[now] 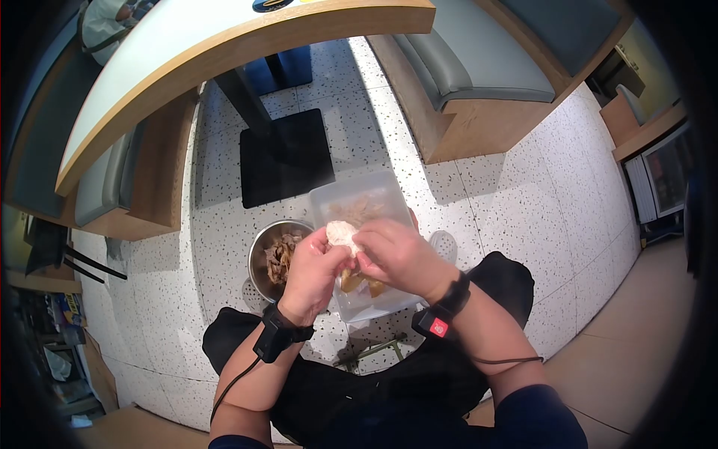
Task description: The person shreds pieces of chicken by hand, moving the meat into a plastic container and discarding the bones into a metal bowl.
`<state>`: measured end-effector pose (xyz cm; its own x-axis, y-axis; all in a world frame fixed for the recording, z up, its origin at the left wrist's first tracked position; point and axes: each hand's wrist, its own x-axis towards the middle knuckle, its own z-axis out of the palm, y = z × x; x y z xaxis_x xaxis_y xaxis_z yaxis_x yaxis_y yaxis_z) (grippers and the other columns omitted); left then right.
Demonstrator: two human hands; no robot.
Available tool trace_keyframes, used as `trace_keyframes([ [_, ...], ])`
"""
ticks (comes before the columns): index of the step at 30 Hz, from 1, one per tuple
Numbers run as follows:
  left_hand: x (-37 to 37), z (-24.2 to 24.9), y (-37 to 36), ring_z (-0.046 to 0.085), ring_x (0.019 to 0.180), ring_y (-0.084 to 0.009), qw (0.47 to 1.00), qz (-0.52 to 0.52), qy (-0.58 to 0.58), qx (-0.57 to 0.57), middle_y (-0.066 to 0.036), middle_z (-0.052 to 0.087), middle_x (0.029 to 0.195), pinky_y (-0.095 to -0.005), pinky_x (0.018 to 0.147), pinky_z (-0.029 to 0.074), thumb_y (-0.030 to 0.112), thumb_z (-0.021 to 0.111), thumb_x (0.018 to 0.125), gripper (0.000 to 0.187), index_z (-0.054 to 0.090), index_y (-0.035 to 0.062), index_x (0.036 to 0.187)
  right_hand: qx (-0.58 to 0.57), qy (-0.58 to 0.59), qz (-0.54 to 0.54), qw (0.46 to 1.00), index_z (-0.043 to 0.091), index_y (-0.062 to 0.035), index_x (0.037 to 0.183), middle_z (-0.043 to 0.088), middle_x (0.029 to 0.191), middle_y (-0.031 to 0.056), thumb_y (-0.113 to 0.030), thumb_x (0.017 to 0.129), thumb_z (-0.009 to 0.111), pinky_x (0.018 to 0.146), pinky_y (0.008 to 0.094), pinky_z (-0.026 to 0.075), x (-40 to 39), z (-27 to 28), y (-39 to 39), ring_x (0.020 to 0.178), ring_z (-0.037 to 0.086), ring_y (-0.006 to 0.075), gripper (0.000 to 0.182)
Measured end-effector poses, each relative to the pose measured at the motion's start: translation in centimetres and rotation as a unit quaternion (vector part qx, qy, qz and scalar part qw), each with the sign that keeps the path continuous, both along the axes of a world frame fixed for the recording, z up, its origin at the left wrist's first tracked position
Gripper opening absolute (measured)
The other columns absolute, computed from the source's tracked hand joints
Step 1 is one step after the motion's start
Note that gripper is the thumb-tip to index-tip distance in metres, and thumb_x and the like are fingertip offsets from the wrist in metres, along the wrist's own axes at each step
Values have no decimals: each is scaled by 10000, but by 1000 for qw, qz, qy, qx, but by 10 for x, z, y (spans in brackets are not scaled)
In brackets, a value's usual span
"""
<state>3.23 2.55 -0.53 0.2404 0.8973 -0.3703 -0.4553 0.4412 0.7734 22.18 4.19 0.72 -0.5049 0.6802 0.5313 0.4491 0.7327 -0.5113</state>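
A white piece of meat [342, 233], which looks like cooked chicken, is held between both hands above a plastic tub. My left hand [314, 266] pinches it from the left, thumb toward its lower edge. Closed around its right side are the fingers of my right hand [400, 254]. The translucent tub [321, 196] stands below, with pale shredded meat [361, 208] at its far end and yellowish pieces [351, 282] at its near end, partly hidden by the hands. Beside my left hand is a steel bowl [256, 258] of brownish scraps [282, 257], perhaps bones and skin.
A table [224, 49] with a wooden edge curves overhead in front, its black foot plate [286, 157] on the speckled floor. Padded benches [493, 71] stand right and left. A clear lid-like object [443, 245] lies right of the tub. Another person [105, 26] is partly visible far left.
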Motion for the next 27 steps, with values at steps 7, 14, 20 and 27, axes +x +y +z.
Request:
trace_keyframes([
  [7, 0, -7, -2, 611, 754, -105, 999, 13, -31, -4, -73, 677, 978, -245, 669, 497, -66, 502, 916, 244, 616, -32, 1128, 3, -7, 12, 1000, 630, 12, 1037, 630, 1030, 147, -86, 781, 727, 833, 402, 551, -4, 0, -1, 950, 638, 328, 291],
  [14, 3, -6, -4, 598, 740, -93, 999, 10, -51, -17, -63, 666, 968, -240, 645, 476, -60, 503, 917, 240, 598, -15, 1133, 21, 0, 16, 1000, 625, 15, 1026, 628, 990, 142, -68, 763, 723, 801, 398, 552, -3, -5, 1, 916, 639, 326, 293],
  [20, 5, 1, -7, 604, 750, -85, 1000, -1, -12, -12, -54, 666, 991, -236, 661, 483, -50, 526, 910, 249, 595, -6, 1146, -77, 50, -28, 995, 643, -9, 920, 626, 812, 124, -75, 751, 732, 686, 389, 552, -2, -9, 0, 748, 651, 315, 202],
  [27, -2, 6, -7, 625, 871, -98, 996, -56, -65, 10, -50, 662, 1081, -242, 729, 502, -43, 504, 929, 270, 594, 27, 1174, -469, 264, -57, 841, 673, 21, 933, 692, 795, 53, -67, 851, 702, 623, 258, 534, 3, 2, -1, 697, 667, 94, 124],
])
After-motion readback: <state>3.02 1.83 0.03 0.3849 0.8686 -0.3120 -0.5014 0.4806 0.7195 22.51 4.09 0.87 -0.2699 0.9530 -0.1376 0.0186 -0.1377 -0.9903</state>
